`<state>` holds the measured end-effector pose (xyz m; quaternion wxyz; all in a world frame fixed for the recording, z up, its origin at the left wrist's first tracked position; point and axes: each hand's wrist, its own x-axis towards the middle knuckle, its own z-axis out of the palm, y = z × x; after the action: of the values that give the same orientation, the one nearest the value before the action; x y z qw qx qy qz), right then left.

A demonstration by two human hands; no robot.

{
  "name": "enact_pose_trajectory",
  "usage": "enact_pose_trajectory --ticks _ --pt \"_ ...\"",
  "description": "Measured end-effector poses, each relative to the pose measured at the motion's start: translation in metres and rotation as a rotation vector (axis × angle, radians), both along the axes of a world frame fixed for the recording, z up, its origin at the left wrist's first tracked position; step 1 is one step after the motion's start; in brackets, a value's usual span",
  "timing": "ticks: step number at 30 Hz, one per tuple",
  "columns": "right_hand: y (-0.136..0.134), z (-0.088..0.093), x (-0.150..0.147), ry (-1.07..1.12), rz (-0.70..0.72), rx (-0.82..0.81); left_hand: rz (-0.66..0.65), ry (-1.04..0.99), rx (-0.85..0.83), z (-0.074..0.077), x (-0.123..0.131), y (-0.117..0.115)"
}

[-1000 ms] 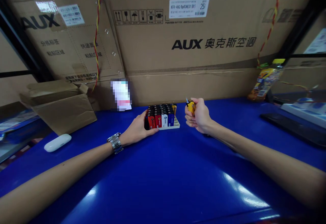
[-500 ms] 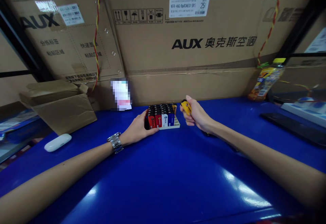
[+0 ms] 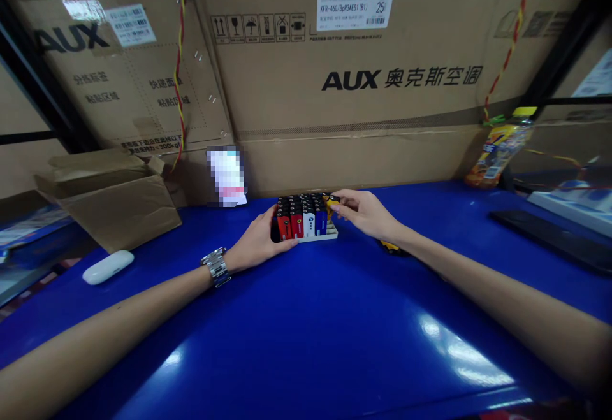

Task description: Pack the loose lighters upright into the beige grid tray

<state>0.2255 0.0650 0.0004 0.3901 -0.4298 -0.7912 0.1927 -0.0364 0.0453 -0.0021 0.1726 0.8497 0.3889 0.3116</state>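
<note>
While right fingers [image 3: 346, 212] pinch lighter [image 3: 331, 206], yellow shows; black too.

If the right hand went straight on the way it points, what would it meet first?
Probably the packed lighters in the white tray, just beyond the yellow lighter held by the right hand; depth leaves unclear which one.

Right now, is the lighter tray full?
No, part-filled: red, white and blue lighters stand in the tray, but bare slots show at its near right corner.
</note>
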Motion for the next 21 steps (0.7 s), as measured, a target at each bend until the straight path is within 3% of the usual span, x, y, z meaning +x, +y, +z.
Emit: enact_pose_trajectory --ticks 10,21 --pt "-0.010 0.007 -0.005 0.015 -0.023 0.013 0.006 0.008 -0.012 0.000 0.000 0.001" --pt "-0.016 0.024 0.003 -0.259 -0.070 0.196 0.015 0.027 -0.007 0.000 -0.001 0.000"
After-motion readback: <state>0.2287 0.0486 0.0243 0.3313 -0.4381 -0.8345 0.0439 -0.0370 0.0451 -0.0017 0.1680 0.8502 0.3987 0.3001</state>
